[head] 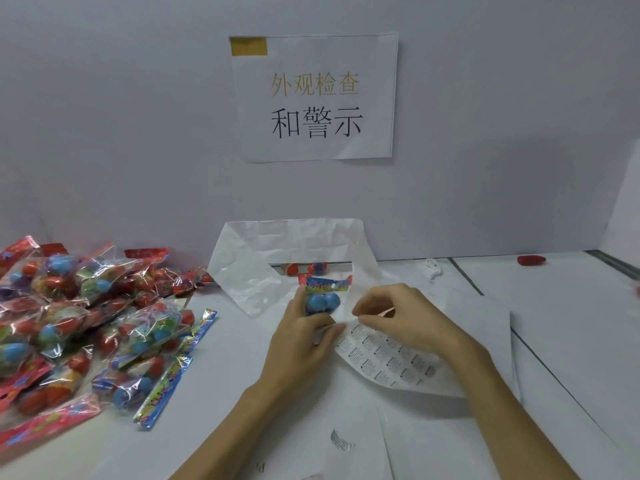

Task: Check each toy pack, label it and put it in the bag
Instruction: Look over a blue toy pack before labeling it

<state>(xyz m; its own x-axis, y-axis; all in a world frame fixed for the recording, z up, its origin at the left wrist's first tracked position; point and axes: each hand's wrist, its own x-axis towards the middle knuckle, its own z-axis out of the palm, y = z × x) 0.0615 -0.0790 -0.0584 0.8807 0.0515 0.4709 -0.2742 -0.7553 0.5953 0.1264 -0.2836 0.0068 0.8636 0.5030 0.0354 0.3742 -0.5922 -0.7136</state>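
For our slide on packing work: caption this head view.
Left hand holds a toy pack while right hand peels a label from the sheet.

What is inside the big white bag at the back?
Through the cut-out handle of the white bag, red and blue toy pieces show, so some toy packs seem to be inside. The plastic hides the rest, so how many cannot be told.

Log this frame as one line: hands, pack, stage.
left hand: holds toy pack | right hand: pinching at label sheet | stage: labelling, not bagged | bag: behind
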